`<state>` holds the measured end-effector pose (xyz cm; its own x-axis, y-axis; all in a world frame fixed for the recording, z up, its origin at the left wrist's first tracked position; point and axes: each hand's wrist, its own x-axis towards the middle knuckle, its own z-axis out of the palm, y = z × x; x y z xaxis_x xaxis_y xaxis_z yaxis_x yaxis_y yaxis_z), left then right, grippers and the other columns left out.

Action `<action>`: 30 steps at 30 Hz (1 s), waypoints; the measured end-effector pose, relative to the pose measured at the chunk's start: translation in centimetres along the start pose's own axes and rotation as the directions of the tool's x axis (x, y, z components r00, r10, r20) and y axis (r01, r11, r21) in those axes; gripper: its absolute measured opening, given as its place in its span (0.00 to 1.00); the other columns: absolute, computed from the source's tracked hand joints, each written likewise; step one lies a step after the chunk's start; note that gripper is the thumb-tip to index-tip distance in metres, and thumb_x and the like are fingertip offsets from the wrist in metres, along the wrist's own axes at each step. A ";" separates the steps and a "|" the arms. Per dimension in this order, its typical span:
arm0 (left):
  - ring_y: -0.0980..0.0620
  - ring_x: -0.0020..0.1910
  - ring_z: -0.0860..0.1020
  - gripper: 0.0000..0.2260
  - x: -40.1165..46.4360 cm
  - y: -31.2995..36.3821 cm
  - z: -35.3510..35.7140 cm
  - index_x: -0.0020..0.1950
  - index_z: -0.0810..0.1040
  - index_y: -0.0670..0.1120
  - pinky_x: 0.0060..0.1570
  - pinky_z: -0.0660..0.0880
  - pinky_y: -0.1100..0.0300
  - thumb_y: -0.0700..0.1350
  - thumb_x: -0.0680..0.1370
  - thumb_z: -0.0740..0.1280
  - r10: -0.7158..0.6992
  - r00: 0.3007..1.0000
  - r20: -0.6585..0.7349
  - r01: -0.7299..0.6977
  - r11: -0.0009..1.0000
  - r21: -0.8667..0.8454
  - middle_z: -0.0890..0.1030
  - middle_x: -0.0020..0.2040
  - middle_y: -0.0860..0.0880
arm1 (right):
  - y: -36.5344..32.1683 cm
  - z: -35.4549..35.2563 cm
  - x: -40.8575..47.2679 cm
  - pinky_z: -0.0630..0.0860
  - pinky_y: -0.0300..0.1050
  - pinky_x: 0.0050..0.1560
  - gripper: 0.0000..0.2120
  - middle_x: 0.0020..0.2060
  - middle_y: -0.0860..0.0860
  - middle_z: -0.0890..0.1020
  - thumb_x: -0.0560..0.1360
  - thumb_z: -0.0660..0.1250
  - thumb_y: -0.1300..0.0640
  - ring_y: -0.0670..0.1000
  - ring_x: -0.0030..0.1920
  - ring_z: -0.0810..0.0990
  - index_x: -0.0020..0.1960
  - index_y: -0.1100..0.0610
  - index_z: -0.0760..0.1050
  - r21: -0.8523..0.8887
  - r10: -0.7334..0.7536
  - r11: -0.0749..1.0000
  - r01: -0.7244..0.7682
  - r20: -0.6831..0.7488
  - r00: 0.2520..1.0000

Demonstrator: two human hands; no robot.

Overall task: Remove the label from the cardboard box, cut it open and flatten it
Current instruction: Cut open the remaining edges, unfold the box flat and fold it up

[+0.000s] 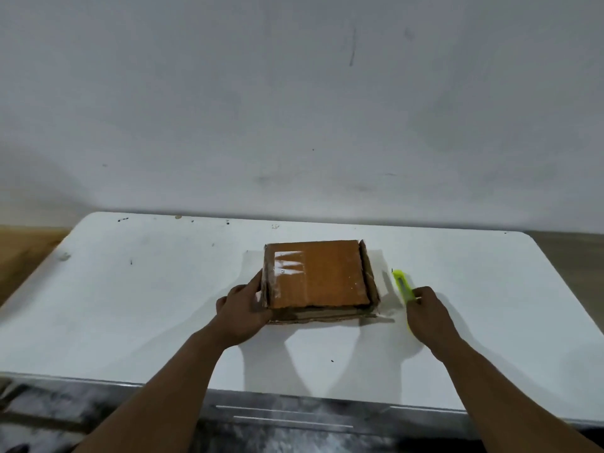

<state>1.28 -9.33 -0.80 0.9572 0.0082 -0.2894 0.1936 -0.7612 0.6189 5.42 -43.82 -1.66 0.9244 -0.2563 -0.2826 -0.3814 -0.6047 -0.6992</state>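
Note:
A flat brown cardboard box lies in the middle of the white table. Shiny tape with torn white label remains covers its top left part. My left hand grips the box at its near left corner, thumb on the top edge. To the right of the box my right hand holds a yellow-green utility knife, whose front end points away from me over the table.
The table's back edge meets a pale wall. A grey metal front with a handle runs along the table's near edge. Wooden floor shows past the left side. Small dark specks dot the tabletop.

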 end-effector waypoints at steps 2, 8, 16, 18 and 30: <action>0.46 0.77 0.64 0.45 -0.4 0.0 0.1 0.82 0.52 0.65 0.70 0.57 0.44 0.69 0.65 0.59 -0.032 0.999 -0.023 0.031 0.999 -0.014 0.73 0.74 0.53 | 0.6 0.3 0.3 0.76 0.55 0.42 0.08 0.41 0.61 0.78 0.74 0.59 0.65 0.63 0.41 0.78 0.49 0.66 0.75 -0.126 -0.042 0.991 0.037 -0.035 0.999; 0.46 0.76 0.67 0.48 -1.2 -0.9 0.3 0.82 0.43 0.65 0.71 0.59 0.42 0.72 0.65 0.57 -0.081 0.996 -0.029 0.081 0.997 -0.018 0.72 0.76 0.54 | -1.1 0.7 -0.7 0.70 0.56 0.59 0.24 0.66 0.54 0.71 0.73 0.67 0.53 0.60 0.65 0.69 0.68 0.55 0.70 -0.333 -0.260 0.919 0.210 -0.111 0.959; 0.48 0.69 0.75 0.42 -1.4 -0.7 -0.7 0.82 0.40 0.63 0.73 0.60 0.48 0.63 0.75 0.60 -0.023 0.998 -0.061 0.022 1.000 -0.015 0.78 0.70 0.52 | -7.0 4.1 -2.0 0.66 0.57 0.70 0.34 0.72 0.49 0.65 0.66 0.69 0.43 0.52 0.74 0.61 0.71 0.44 0.67 -0.413 -0.702 0.508 0.756 0.309 0.641; 0.54 0.52 0.81 0.41 -1.2 -1.1 -1.0 0.80 0.36 0.67 0.70 0.66 0.49 0.57 0.77 0.61 0.026 0.997 -0.066 -0.025 0.999 0.020 0.84 0.51 0.52 | -7.0 5.0 -1.7 0.55 0.59 0.75 0.40 0.78 0.48 0.53 0.66 0.69 0.41 0.52 0.78 0.47 0.75 0.42 0.59 -0.539 -0.573 0.469 0.699 0.416 0.706; 0.57 0.45 0.76 0.39 -0.7 -3.4 -2.5 0.83 0.42 0.61 0.66 0.64 0.51 0.54 0.74 0.55 0.130 0.991 0.024 -0.132 0.974 0.182 0.77 0.38 0.57 | -9.0 4.5 -3.3 0.57 0.51 0.76 0.20 0.75 0.51 0.64 0.79 0.59 0.58 0.52 0.78 0.54 0.71 0.50 0.71 -0.148 -0.537 0.782 0.606 0.333 0.775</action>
<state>0.52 -5.12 -0.90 0.9688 -0.1065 -0.2238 0.0229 -0.8606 0.5087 5.87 -34.17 2.61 0.9241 0.3772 -0.0620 0.2603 -0.7396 -0.6207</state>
